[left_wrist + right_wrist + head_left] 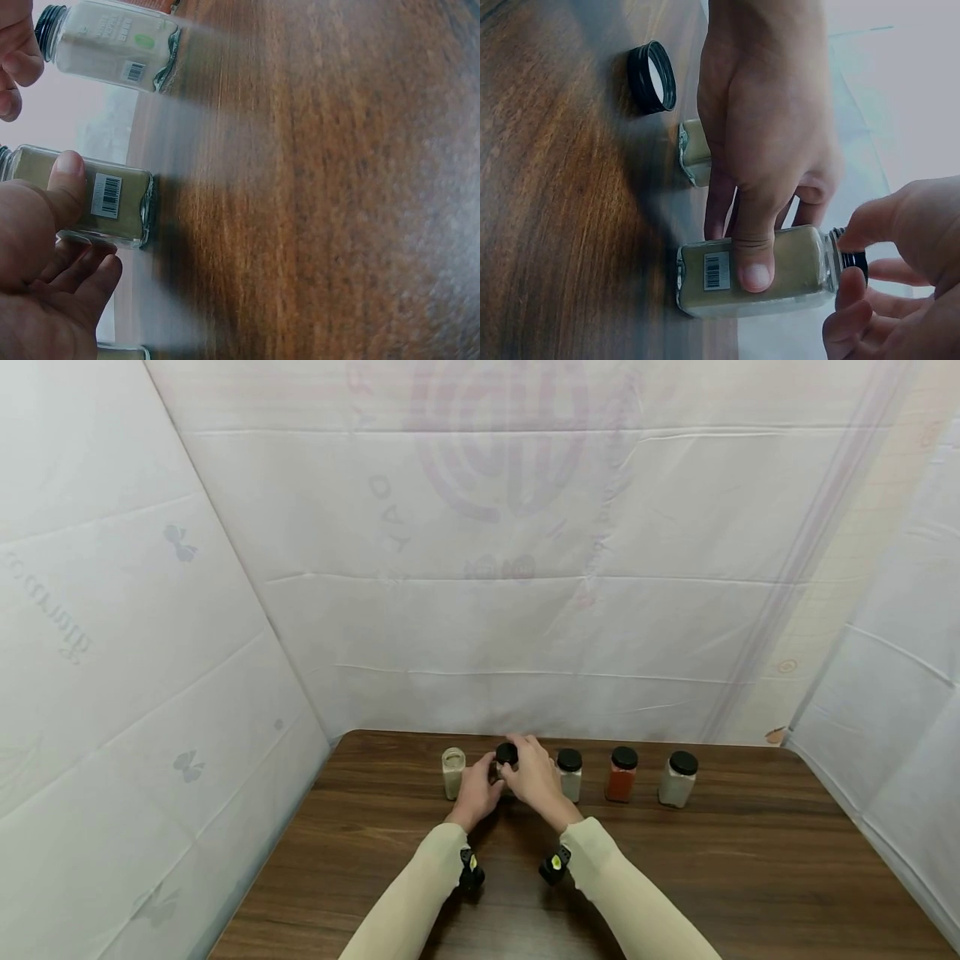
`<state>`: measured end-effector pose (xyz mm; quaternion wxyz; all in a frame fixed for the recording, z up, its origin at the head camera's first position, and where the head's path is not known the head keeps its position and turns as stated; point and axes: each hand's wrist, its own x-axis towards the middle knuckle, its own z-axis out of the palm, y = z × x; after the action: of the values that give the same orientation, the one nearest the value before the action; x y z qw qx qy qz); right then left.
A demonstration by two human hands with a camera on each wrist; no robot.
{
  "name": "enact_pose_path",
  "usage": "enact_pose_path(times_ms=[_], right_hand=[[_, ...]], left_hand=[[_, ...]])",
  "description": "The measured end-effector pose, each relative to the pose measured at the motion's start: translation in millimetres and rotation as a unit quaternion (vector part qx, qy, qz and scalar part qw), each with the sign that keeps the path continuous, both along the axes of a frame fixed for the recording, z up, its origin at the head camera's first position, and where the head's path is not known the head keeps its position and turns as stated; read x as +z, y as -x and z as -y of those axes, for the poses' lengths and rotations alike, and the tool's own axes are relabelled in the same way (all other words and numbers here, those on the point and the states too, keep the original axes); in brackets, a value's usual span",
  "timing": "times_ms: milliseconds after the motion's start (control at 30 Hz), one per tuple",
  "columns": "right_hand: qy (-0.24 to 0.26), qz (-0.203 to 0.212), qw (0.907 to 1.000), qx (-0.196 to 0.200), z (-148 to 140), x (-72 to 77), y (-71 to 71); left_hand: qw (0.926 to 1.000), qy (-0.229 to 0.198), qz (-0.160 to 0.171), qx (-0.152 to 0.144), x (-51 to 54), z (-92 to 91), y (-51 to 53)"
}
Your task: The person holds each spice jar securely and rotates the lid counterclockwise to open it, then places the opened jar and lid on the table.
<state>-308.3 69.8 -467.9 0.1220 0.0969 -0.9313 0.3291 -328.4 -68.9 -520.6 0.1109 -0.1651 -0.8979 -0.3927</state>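
Note:
A square glass spice jar (799, 262) of tan-green powder stands upright on the table, a barcode label near its base. My left hand (477, 793) grips its body, thumb (67, 184) on one face and fingers round the other side. At the top, my right hand (534, 774) pinches the black screw lid (855, 259) between thumb and fingers; the lid still sits on the neck. Left of the hands is a lidless jar (453, 772) of pale powder. A loose black lid (652, 77) lies on the table near that jar, its inside showing; in the head view it is not visible.
On the right a row of lidded jars continues: one with pale powder (570, 775), a red-orange one (622, 775) and a whitish one (678, 779). The brown wooden table (712, 877) reaches a pale fabric wall (465, 627) behind, with more fabric at both sides.

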Motion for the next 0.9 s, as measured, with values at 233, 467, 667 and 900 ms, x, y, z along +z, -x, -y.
enact_pose_path(times_ms=[233,467,667,900], right_hand=[[0.021,-0.004,0.999,-0.041,2.4,-2.1,2.2],[0.018,-0.002,0.9982,-0.057,3.2,-2.2,2.9],[0.011,-0.007,0.9994,-0.033,1.4,-0.9,1.7],[0.008,-0.009,0.9999,0.004,-2.0,-2.0,1.1]], left_hand=[[0.9999,0.006,-0.015,0.0,-0.3,0.0,-0.6],[0.9999,-0.007,0.004,-0.007,0.8,0.8,-2.3],[0.9999,-0.008,-0.004,-0.006,-0.1,0.0,-0.7],[0.9999,0.002,-0.009,0.007,-0.5,0.0,0.1]])
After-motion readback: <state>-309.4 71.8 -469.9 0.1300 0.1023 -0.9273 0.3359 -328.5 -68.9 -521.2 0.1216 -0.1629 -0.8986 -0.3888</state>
